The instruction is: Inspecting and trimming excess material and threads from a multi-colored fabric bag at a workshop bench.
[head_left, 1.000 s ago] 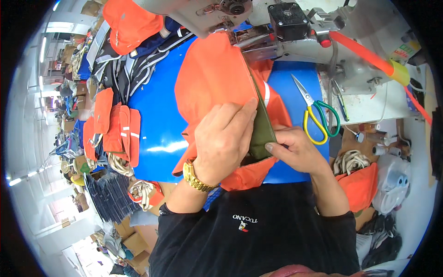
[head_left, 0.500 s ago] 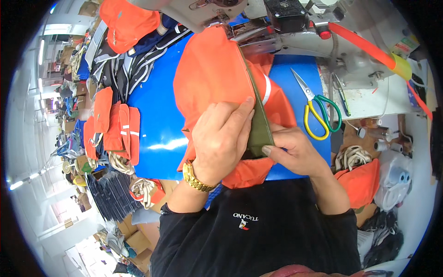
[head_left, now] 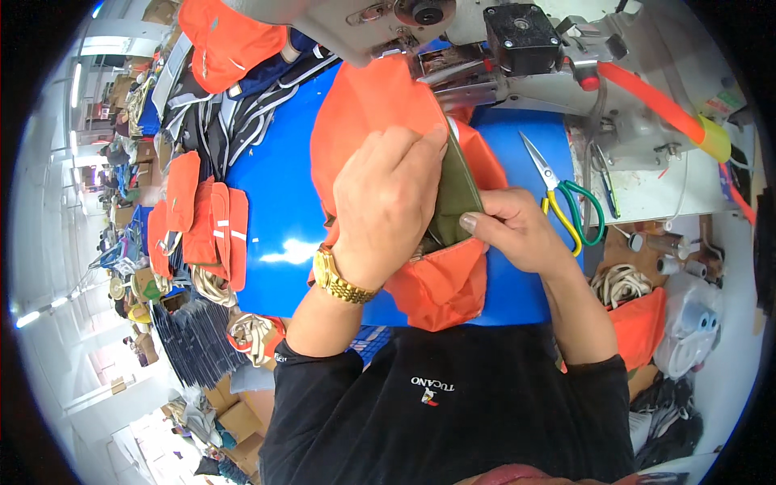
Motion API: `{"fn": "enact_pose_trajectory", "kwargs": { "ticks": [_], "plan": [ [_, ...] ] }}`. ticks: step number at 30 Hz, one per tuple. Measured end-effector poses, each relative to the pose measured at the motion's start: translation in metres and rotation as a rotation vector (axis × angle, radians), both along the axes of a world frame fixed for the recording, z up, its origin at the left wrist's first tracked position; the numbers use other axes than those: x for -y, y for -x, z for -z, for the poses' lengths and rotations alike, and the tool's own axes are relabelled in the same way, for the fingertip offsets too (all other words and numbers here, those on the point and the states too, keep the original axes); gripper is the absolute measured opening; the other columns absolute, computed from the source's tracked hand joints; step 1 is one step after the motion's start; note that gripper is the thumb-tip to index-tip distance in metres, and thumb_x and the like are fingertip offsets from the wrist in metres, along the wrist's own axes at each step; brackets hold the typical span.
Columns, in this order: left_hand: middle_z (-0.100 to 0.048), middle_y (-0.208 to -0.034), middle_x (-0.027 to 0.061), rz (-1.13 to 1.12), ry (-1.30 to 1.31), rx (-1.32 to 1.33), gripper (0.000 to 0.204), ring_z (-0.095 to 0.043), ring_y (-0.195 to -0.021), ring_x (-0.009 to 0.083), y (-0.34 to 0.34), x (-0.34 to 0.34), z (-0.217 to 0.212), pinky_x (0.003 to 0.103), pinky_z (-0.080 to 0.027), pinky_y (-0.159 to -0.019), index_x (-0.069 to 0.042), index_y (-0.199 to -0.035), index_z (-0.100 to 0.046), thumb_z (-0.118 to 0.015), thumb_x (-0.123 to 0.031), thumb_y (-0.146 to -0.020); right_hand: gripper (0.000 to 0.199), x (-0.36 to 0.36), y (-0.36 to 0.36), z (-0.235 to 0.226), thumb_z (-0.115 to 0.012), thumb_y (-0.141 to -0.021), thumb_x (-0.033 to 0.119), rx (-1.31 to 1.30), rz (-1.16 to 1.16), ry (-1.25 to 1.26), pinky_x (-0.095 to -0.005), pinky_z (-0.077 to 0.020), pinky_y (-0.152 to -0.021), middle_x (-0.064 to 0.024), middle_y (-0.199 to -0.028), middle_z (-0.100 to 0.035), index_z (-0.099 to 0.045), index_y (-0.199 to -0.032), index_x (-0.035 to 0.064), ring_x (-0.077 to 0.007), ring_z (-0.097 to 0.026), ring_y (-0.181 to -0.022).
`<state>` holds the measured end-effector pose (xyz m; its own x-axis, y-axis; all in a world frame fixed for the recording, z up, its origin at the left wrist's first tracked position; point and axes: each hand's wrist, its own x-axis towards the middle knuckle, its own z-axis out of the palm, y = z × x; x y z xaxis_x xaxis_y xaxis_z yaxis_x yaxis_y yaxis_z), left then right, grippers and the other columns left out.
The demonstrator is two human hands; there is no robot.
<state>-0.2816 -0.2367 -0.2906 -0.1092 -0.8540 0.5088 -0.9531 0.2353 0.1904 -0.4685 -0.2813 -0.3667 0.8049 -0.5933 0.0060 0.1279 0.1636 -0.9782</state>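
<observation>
A piece of orange fabric [head_left: 356, 101] with an olive-green lining [head_left: 459, 194] lies on the blue table top, its far end under the head of a sewing machine [head_left: 343, 32]. My left hand [head_left: 384, 198], with a gold watch at the wrist, is closed on the fabric's edge, fingers bent and fingertips along the seam. On the right, my right hand [head_left: 513, 230] pinches the lined edge between thumb and fingers. Between the hands the fabric gapes and shows its olive inside. An orange flap hangs toward my body. The needle area is hidden.
Scissors [head_left: 558, 190] with yellow and green handles lie right of the fabric. Stacked orange pieces [head_left: 202, 218] sit at the table's left edge, and black fabric with pale trim [head_left: 222, 121] lies behind them. A black motor box [head_left: 521, 39] juts from the machine.
Both hands have moved away from my body, toward the sewing machine, with the fabric. The lined edge has spread wider, showing more olive inside. The whole view has shifted slightly.
</observation>
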Motion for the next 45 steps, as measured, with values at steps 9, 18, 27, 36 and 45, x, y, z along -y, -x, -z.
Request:
{"fn": "enact_pose_trajectory", "kwargs": {
  "ticks": [9,18,27,36,45],
  "plan": [
    [-0.064,-0.086,0.008,-0.066,-0.031,0.162,0.017,-0.062,-0.081,0.0277,-0.01,0.025,-0.013,0.038,-0.051,-0.073,-0.006,-0.104,-0.075,-0.074,-0.008,-0.087,0.02,0.025,-0.022,-0.006,-0.059,-0.099,0.013,-0.051,0.089,0.077,-0.0276,-0.0442,-0.058,0.0019,-0.069,-0.053,-0.06,-0.085,-0.0009,-0.0072,-0.054,-0.063],
    [-0.064,-0.099,0.0091,-0.097,-0.069,0.074,0.034,-0.061,-0.088,0.0281,0.001,-0.015,-0.015,0.038,-0.051,-0.075,-0.004,-0.114,-0.074,-0.072,0.001,-0.08,0.017,0.009,-0.014,-0.016,-0.059,-0.098,0.01,-0.106,0.15,0.017,-0.0273,-0.05,-0.057,-0.0014,-0.068,-0.057,-0.065,-0.09,-0.004,-0.01,-0.064,-0.062],
    [-0.055,-0.086,0.0056,0.017,-0.014,0.093,0.037,-0.058,-0.077,0.024,-0.009,-0.009,0.001,0.036,-0.049,-0.065,-0.006,-0.114,-0.073,-0.069,0.0,-0.079,0.02,0.018,-0.015,-0.018,-0.06,-0.101,0.013,-0.075,0.101,0.12,-0.0269,-0.0468,-0.057,-0.0005,-0.069,-0.054,-0.062,-0.09,-0.0034,-0.0075,-0.058,-0.063],
    [-0.064,-0.094,0.0106,-0.052,-0.044,0.135,0.031,-0.064,-0.084,0.0303,-0.014,0.019,-0.008,0.039,-0.052,-0.073,-0.004,-0.115,-0.073,-0.068,0.001,-0.085,0.021,0.047,-0.031,-0.024,-0.058,-0.102,0.014,-0.005,0.098,0.212,-0.0289,-0.0427,-0.063,0.0026,-0.069,-0.05,-0.062,-0.092,-0.0038,-0.0054,-0.045,-0.07],
    [-0.068,-0.122,0.0227,-0.008,-0.134,-0.289,0.045,-0.066,-0.114,0.0406,-0.002,-0.059,0.027,0.045,-0.052,-0.1,0.004,-0.136,-0.059,-0.069,-0.007,-0.093,0.021,-0.001,-0.004,-0.036,-0.064,-0.102,0.013,-0.187,0.412,0.094,-0.0234,-0.0512,-0.063,-0.002,-0.08,-0.067,-0.073,-0.117,0.0011,-0.0074,-0.062,-0.07]
  ]
}}
